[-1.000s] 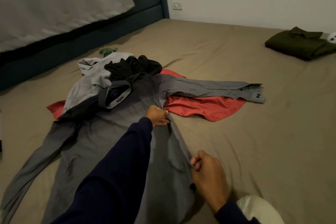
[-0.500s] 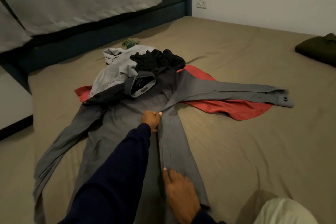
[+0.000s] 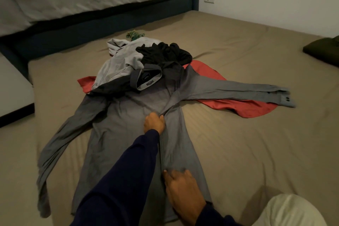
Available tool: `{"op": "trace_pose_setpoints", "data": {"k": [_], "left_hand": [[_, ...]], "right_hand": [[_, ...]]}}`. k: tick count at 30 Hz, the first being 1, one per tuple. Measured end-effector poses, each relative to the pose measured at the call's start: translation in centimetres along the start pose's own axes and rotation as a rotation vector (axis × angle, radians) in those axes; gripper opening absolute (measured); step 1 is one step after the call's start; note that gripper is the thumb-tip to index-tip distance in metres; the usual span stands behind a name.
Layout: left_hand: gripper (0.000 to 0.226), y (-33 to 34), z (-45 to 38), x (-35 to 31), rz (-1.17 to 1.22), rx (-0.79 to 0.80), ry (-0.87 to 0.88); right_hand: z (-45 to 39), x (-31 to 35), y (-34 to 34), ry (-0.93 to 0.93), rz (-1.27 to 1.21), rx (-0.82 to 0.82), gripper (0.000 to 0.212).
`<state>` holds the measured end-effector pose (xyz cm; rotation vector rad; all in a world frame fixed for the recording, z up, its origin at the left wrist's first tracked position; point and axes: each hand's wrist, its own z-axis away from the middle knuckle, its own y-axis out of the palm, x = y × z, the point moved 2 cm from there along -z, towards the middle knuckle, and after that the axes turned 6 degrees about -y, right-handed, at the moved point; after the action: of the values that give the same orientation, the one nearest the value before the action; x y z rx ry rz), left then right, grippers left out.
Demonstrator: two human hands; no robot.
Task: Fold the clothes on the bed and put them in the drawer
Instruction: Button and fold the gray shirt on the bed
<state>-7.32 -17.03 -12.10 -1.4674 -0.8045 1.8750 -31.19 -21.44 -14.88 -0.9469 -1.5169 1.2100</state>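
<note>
Two hands work on one grey shirt (image 3: pixel 128 134), which lies spread lengthwise on the bed (image 3: pixel 247 152) directly before the person. Nearest, the right hand (image 3: pixel 183 191) lies on the lower front panel with its fingers laid fairly straight, pressing the cloth flat beside the placket. Farther up, the left hand (image 3: pixel 154 123) pinches a gathered fold of fabric at mid-chest, its grip closed round that edge. The step in hand looks like squaring up the shirt's front before folding; neither sleeve is folded in, the one on the right (image 3: pixel 238 93) stretching out across a red garment (image 3: pixel 247 110). The next move probably calls for releasing the pinch, smoothing the panel, then bringing each sleeve across the body. Beyond the collar sit a light grey garment (image 3: pixel 119 60) and a black one (image 3: pixel 165 53), both unfolded. At the far right edge rests a folded dark green item (image 3: pixel 322 51). No drawer is in sight.
</note>
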Motion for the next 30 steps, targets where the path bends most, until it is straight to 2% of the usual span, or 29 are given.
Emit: {"op": "trace_pose_setpoints", "data": {"k": [2, 4, 6, 8, 10, 12, 14, 17, 19, 23, 25, 28, 30], "left_hand": [[0.033, -0.1, 0.9, 0.3, -0.023, -0.011, 0.023], [0.031, -0.3, 1.7, 0.6, -0.073, -0.024, 0.043], [0.031, -0.4, 2.5, 0.9, -0.122, -0.039, 0.055], [0.030, -0.4, 3.1, 1.2, -0.156, -0.047, 0.071], [0.027, -0.5, 3.8, 1.2, -0.165, -0.046, 0.099], [0.021, -0.6, 4.2, 1.4, -0.111, -0.053, 0.089], [0.030, -0.8, 4.3, 1.9, 0.010, -0.059, 0.032], [0.040, -0.9, 4.1, 2.8, 0.127, -0.049, -0.013], [0.036, -0.9, 4.4, 3.0, 0.085, -0.058, 0.003], [0.018, -0.9, 5.3, 2.6, -0.278, -0.255, 0.189], [0.019, -0.8, 6.2, 2.2, -0.413, -0.333, 0.416], [0.025, 1.0, 7.0, 1.9, -0.441, -0.198, 0.786], [0.031, 1.8, 7.2, 1.8, -0.392, -0.066, 0.849]], "right_hand": [[0.3, 0.1, -0.4, -0.024, -0.051, 0.066, 0.058], [0.2, 0.0, -1.6, -0.015, -0.205, 0.043, 0.055], [-0.4, -0.4, -3.1, -0.025, -0.202, -0.099, 0.051], [-1.9, -1.8, -3.6, -0.008, -0.115, -0.266, 0.036], [-4.1, -3.7, -3.4, 0.032, -0.059, -0.287, 0.026], [-5.9, -5.1, -2.5, 0.030, -0.021, -0.129, 0.054], [-5.9, -5.7, -1.4, 0.047, 0.024, -0.034, 0.071], [-2.8, -4.5, 0.0, 0.043, 0.049, -0.040, 0.075], [-0.9, -3.9, 0.4, -0.004, 0.051, -0.026, 0.073], [1.9, -2.9, 0.8, -0.147, 0.116, 0.037, 0.077], [3.3, -2.4, 1.4, -0.252, 0.159, 0.070, 0.082], [4.1, -1.2, 0.7, -0.380, 0.178, 0.101, 0.077], [2.8, -1.6, -1.5, -0.335, -0.161, 0.035, 0.056]]}}
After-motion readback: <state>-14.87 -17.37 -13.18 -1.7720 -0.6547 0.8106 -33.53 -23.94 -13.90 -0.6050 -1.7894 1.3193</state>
